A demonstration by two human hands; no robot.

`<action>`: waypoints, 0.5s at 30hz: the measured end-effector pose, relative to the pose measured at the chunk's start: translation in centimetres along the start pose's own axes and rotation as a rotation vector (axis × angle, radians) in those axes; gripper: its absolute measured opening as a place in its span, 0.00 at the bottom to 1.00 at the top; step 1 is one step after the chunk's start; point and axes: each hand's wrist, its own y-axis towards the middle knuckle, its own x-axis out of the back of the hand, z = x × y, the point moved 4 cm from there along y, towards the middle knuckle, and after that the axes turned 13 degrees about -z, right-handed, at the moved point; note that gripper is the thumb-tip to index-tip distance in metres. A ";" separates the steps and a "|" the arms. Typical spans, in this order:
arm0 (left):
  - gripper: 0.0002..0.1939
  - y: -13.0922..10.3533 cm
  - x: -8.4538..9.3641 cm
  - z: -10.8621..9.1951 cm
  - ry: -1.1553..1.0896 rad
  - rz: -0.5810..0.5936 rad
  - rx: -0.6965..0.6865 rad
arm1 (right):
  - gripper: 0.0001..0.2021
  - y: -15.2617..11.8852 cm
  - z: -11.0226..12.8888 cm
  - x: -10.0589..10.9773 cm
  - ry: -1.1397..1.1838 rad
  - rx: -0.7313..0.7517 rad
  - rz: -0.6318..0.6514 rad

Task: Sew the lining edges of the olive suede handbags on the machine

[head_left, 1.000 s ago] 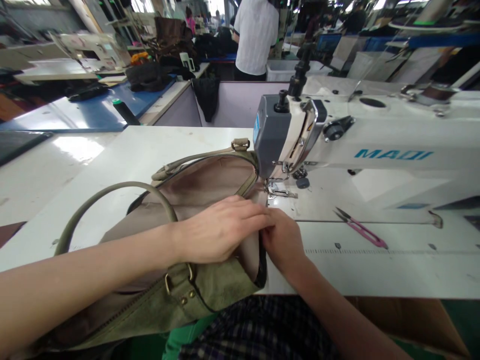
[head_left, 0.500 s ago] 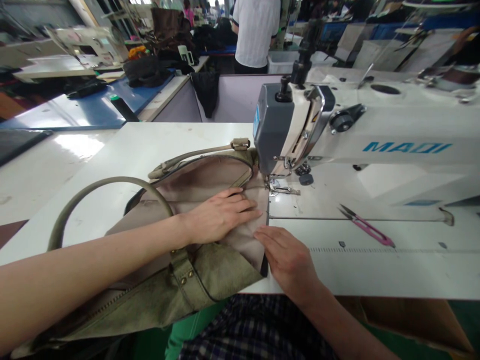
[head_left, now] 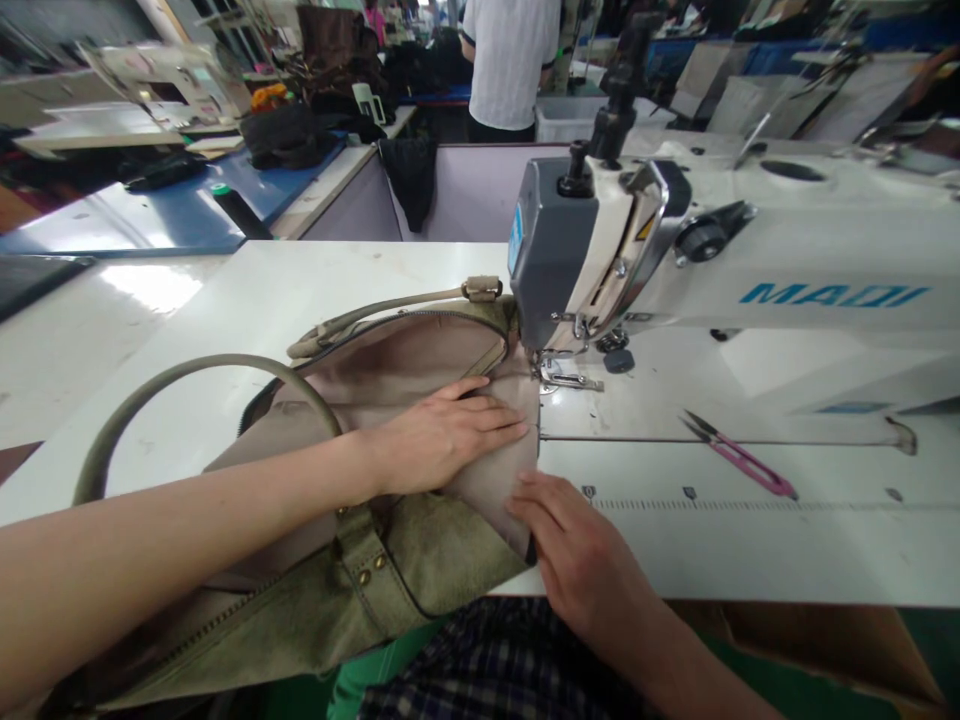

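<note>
An olive-green handbag [head_left: 442, 550] lies opened out on the white sewing table, its beige lining [head_left: 480, 487] facing up. My left hand [head_left: 450, 435] rests flat on the lining, fingers stretched toward the bag's right edge. Closer to me, my right hand [head_left: 570, 530] pinches that edge near the bag's lower corner; its thumb is hidden. At the far end of the edge, the lining sits at the needle and presser foot of a white and grey sewing machine [head_left: 562, 240]. One rounded handle [head_left: 187, 370] arches up beside my left forearm.
Pink thread snips [head_left: 742, 460] lie on the table right of my right hand, near a printed ruler scale [head_left: 735, 505]. A purple partition [head_left: 472, 195] stands behind the table. Beyond it, a person in a white shirt [head_left: 510, 60] stands with their back turned.
My right hand has slid a little toward me along the bag's edge. My left hand stays flat on the lining, and the view has shifted slightly.
</note>
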 end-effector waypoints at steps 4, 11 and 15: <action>0.25 0.7 0.5 -0.7 0.020 0.058 -0.005 | 0.17 -0.4 1.3 0.6 0.048 -0.019 0.079; 0.29 1.1 0.7 -2.2 0.004 0.174 0.096 | 0.18 -0.1 0.2 1.3 0.141 0.151 0.070; 0.32 1.2 0.8 -1.4 -0.064 0.196 0.121 | 0.16 -0.1 -1.0 1.5 0.147 0.168 0.069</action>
